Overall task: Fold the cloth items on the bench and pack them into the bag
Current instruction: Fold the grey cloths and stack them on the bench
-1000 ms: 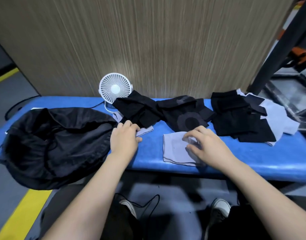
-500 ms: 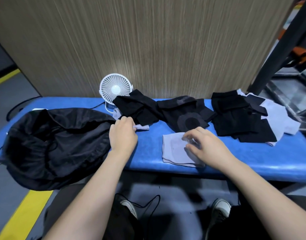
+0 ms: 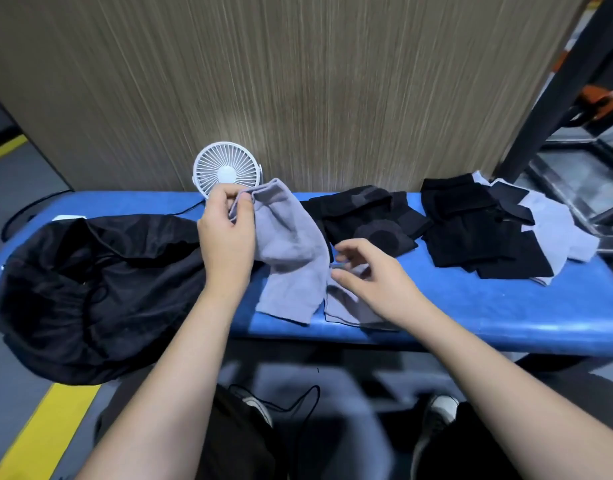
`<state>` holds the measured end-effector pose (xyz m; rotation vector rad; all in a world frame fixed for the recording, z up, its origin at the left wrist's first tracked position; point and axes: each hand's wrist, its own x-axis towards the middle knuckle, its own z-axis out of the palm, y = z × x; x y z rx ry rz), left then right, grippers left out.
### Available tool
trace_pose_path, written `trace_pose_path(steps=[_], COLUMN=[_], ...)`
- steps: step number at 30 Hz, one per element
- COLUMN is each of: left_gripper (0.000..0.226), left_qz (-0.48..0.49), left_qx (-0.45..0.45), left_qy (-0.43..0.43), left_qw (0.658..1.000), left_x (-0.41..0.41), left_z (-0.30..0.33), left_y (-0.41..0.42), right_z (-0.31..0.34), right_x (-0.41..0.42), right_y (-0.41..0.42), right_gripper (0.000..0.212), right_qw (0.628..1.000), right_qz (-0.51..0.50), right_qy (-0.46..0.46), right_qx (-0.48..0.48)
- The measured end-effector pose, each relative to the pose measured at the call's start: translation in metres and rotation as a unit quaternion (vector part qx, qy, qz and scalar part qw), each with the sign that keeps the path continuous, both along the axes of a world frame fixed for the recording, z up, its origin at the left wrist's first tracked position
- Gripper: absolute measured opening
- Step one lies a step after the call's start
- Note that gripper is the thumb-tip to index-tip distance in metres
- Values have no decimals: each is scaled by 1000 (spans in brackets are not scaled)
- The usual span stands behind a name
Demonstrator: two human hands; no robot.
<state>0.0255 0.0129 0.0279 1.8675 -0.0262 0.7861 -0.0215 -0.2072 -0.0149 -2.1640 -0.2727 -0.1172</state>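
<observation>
My left hand (image 3: 227, 233) pinches the top corner of a grey cloth (image 3: 291, 254) and holds it up above the blue bench (image 3: 488, 306); the cloth hangs down to the bench. My right hand (image 3: 371, 275) hovers with loosely curled fingers just over a folded grey cloth (image 3: 346, 310) near the bench's front edge, holding nothing. The black bag (image 3: 90, 289) lies open on the bench's left end. A crumpled black cloth (image 3: 371, 223) lies behind my right hand. A pile of black and grey cloths (image 3: 488, 237) sits at the right.
A small white fan (image 3: 225, 169) stands at the back of the bench against a wood-grain wall. A dark metal frame (image 3: 554, 98) rises at the right. My knees and shoes show below the bench, with a yellow floor line (image 3: 38, 434) at the left.
My left hand has pulled a grey cloth out from under the black cloths and raised it. My right hand has lifted off the folded grey cloth.
</observation>
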Motion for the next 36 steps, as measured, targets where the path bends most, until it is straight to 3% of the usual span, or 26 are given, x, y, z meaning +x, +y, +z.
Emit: trace_pose_path(steps=[5,9,13,23,27,31,36], left_gripper=[10,8,2,36,25,21,25], left_qz=[-8,17,13,-153,-182,-257,-303], left_qx=[-94,-191,-227,-141,-133,-46,-53], left_qy=[-7,-9,-2,145,203,263,292], left_qw=[996,981,974,967,953,929,906], left_x=[4,9,9,-1,-4,-10,-17], left_z=[4,4,-1,-17,-16,-18,-17], left_y=[7,21,37,38,31,15,-10], right_z=[4,4,15,42,41,41,41], right_x=[10,22,24,18,12,1,-12], right_y=[32,48,48,-17,-45,-64,-89], right_gripper=[34,17,12,12,21,28,34], right_qw=[993,996,986,917,919,923,945], right_qz=[27,-5,-19,-73,-109,-138,-145], right_qy=[92,84,129,198,178,136,105], right_qx=[74,5,106,339,335,332,274])
